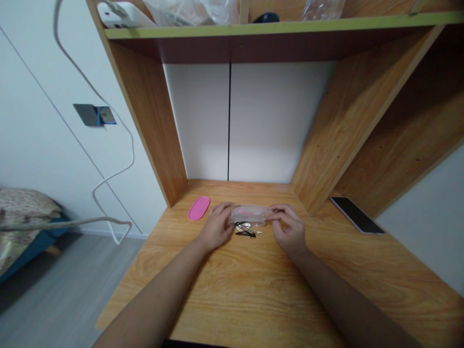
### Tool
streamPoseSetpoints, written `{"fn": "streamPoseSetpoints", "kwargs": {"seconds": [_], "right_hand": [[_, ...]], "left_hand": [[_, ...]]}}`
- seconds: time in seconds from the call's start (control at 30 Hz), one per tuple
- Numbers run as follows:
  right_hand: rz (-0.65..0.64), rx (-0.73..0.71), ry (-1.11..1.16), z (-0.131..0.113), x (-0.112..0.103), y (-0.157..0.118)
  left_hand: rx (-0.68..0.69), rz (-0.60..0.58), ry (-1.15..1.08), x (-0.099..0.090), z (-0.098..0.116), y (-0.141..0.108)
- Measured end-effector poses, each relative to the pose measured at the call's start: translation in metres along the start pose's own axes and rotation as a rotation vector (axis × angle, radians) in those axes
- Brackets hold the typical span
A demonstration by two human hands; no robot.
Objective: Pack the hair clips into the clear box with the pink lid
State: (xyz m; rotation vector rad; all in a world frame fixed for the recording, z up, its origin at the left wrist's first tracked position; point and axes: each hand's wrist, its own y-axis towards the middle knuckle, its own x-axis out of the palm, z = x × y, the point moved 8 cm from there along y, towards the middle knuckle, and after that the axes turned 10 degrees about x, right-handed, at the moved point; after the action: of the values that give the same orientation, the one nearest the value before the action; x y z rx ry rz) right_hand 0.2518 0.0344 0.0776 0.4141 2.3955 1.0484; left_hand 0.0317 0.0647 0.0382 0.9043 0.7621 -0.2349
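Note:
Between my hands is a clear, pinkish plastic box [248,215], tipped on its side over the wooden desk. My left hand [216,227] grips its left end, and my right hand [289,227] pinches its right end. Just below the box's near edge, a small pile of black and silvery hair clips [245,232] lies on the desk. An oval pink lid [199,208] rests flat on the desk, left of my left hand and touching neither hand.
A dark-screened phone [357,215] lies at the right of the desk [246,299]. Wooden side panels and a shelf [253,31] with plastic bags frame the back. A white cable [132,145] hangs at the left, beside a bed.

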Motion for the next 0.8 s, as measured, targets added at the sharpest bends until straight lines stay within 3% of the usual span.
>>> {"fn": "streamPoseSetpoints", "kwargs": {"seconds": [0.4,0.8], "right_hand": [[0.013,-0.104,0.040,-0.005,-0.001,-0.002],[-0.022,-0.077,0.034,-0.005,0.002,-0.003]], "left_hand": [[0.039,0.069,0.026,-0.003,-0.002,-0.002],[0.078,0.167,-0.054,-0.014,0.003,-0.001]]}}
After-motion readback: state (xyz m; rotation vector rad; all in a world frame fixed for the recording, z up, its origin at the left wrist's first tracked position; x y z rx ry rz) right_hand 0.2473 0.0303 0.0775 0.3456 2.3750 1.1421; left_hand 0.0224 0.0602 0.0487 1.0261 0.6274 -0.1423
